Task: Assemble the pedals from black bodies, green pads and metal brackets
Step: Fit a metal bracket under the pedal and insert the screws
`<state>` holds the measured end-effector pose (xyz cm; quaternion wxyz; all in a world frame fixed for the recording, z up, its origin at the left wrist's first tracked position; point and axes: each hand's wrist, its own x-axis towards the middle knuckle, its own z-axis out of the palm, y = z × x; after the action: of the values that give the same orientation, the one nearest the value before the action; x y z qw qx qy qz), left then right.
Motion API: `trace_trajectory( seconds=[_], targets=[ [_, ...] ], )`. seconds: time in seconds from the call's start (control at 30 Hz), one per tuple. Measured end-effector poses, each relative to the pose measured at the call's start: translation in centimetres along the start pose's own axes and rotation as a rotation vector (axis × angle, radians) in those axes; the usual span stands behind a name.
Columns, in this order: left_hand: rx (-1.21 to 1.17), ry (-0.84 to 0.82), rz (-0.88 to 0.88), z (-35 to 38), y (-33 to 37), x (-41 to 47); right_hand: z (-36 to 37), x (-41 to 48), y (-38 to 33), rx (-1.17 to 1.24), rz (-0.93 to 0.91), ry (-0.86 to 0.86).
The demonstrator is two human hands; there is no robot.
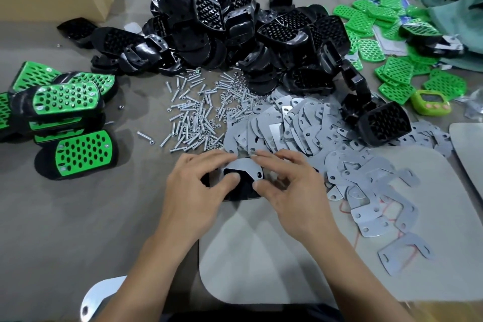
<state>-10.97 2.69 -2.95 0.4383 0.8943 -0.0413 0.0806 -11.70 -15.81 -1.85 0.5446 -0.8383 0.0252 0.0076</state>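
Black body (241,191), metal bracket (244,166) on top, is gripped by left hand (198,185) and right hand (290,188).

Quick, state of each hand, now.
Left hand: pinches the black body, thumb on it.
Right hand: pinches the metal bracket lying on that body.

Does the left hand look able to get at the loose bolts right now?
Probably yes: bolts lie just beyond the left hand, bare cloth between; it must first release the black body.
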Motion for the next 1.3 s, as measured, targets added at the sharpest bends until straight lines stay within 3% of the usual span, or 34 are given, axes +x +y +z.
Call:
trace_trajectory(
  seconds=[0.2, 0.57, 0.97, 1.3],
  targets=[
    [0.060, 0.069, 0.091, 0.8, -0.6, 0.1, -0.4, -0.2, 0.0, -0.039, -0.020, -0.033],
    [0.050, 0.072, 0.124, 0.7, -1.2, 0.1, -1.2, 0.3, -1.2, 0.013, 0.120, -0.155],
    [0.052, 0.084, 0.112, 0.7, -0.9, -0.1, -0.4, 0.1, -1.0, 0.065, 0.167, -0.038],
    [0.051, 0.095, 0.078, 0.8, -0.9, -0.2, -0.9, 0.1, -1.0, -0.084, 0.149, -0.095]
  ],
)
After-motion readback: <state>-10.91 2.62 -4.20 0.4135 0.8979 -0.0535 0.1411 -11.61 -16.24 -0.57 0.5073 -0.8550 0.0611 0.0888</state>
